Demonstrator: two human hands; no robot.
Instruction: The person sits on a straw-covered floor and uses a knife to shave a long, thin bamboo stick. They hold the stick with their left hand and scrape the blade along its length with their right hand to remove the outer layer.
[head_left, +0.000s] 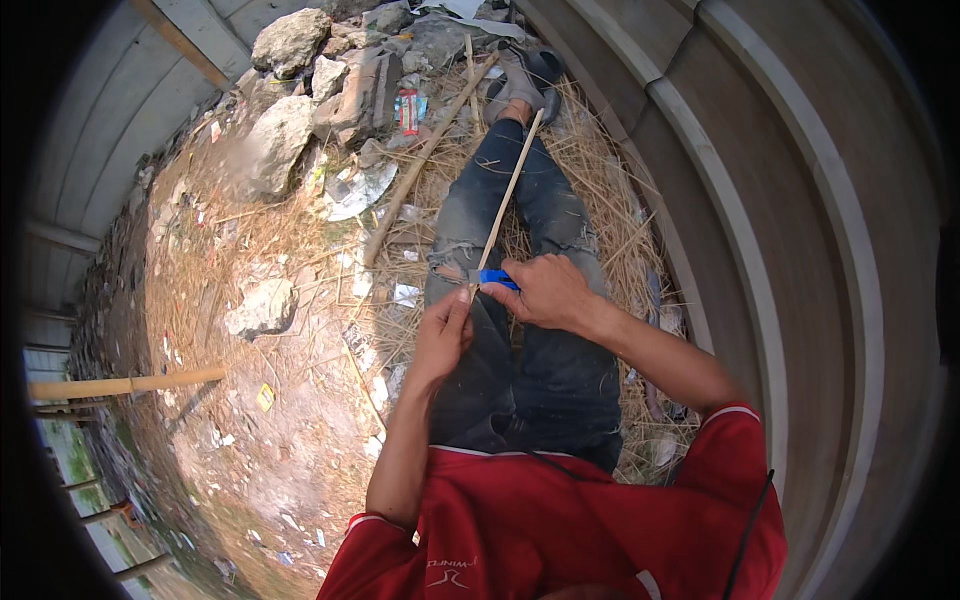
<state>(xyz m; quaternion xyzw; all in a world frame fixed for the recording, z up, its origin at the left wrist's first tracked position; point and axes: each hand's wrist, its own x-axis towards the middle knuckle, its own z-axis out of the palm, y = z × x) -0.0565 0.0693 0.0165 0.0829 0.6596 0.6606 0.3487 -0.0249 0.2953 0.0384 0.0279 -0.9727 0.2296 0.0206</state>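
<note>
A thin, pale strip of wood or bamboo (508, 192) runs along my outstretched legs, from near my feet back to my hands. My left hand (446, 330) is closed on its near end, thumb and fingers pinched together. In my right hand (554, 290) is a blue-handled utility knife (499, 279), gripped with the thumb along the handle. Its short blade lies against the strip just beyond my left fingertips. Both hands meet above my dark, torn trousers (545, 385).
Corrugated metal sheeting (790, 200) rises close on my right. Large rocks (280, 140) and litter lie at the far left, with a longer stick (425, 165) beside my legs. Dry straw (625, 240) covers the ground around me. A bamboo pole (130, 384) juts in from the left.
</note>
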